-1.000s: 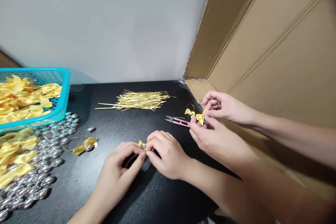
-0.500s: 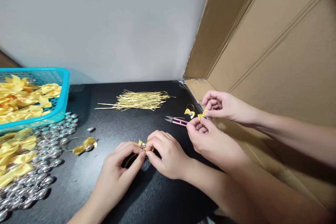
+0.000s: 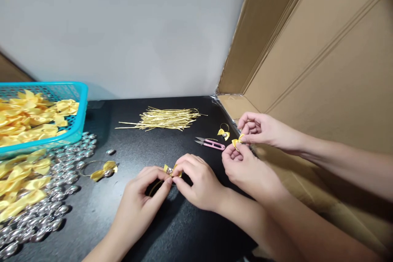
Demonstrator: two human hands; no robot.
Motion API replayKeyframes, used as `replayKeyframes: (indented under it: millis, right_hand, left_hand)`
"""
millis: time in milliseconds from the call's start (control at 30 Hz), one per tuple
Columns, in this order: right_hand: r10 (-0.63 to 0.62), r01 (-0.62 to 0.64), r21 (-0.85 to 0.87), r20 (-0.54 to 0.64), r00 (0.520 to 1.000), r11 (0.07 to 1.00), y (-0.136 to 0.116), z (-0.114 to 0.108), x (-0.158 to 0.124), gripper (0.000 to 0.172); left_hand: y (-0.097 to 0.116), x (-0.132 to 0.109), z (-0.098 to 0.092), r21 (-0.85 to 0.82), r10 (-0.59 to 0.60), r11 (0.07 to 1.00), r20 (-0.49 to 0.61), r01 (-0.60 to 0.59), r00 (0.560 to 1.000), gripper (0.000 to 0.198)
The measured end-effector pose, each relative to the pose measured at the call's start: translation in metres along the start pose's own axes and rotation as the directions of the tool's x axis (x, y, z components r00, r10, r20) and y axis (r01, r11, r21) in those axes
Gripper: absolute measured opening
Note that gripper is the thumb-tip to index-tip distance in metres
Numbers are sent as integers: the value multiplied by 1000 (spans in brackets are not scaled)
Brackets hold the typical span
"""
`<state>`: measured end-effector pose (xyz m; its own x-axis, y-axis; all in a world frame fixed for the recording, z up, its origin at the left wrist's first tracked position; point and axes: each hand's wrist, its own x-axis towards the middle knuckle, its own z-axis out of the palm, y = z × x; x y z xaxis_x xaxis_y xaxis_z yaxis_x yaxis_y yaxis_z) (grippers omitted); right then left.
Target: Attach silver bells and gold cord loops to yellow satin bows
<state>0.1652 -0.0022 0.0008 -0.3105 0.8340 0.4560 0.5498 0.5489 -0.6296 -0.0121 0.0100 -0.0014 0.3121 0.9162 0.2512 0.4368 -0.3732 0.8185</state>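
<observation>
- since a second ago, the co-worker's near hand (image 3: pixel 245 168) has closed up toward the far hand (image 3: pixel 264 129), and the small bow (image 3: pixel 236 143) between them is now mostly hidden by fingertips.
- the person's own hands sit much as before, low at the middle of the black table (image 3: pixel 138 147).
- left hand (image 3: pixel 138 198): fingers curled, thumb and forefinger tips pressed to the underside of a yellow bow (image 3: pixel 169 169).
- right hand (image 3: pixel 198 182): knuckles up, fingertips pinching the same yellow bow from the other side, so the two hands meet at it.
- the yellow bow is held just above the table between the hands; a silvery bead shows at its middle.
- under the left fingers lies what looks like a thin gold loop (image 3: pixel 152 188), though it is partly covered.
- pink snips (image 3: pixel 210 143) lie on the table beyond the right hand, with another little bow (image 3: pixel 224 133) just beside them.
- a bundle of gold wires (image 3: pixel 162 117) lies farther back.
- a bow on a ring (image 3: pixel 104 170) lies to the left, near a heap of silver beads (image 3: pixel 61 172).
- a blue basket (image 3: pixel 78 110) of yellow bows stands at the far left.
- an open cardboard box (image 3: pixel 307 69) fills the right side.
</observation>
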Motion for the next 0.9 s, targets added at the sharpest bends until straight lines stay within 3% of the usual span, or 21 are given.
replayKeyframes:
  millis: [200,333,600,900]
  right_hand:
    - [95,-81,232,-52,994,969,0,1,0,15]
    - [133,-103,294,-86,987,950,0,2,2,16]
    - [164,-108,326,-149,975,939,-1,3,3,12]
    - [96,-47,271,-168,981,961,-3,0,1,14]
  left_hand:
    - [2,0,-1,-10,-49,999,36,50,998,22]
    - [2,-1,-1,-35,-83,996,62,85,995,23]
    - [6,0,1,-133,-181,971,114,196,977,23]
    - [11,1,-1,-233,-210,943,145,240,967,22]
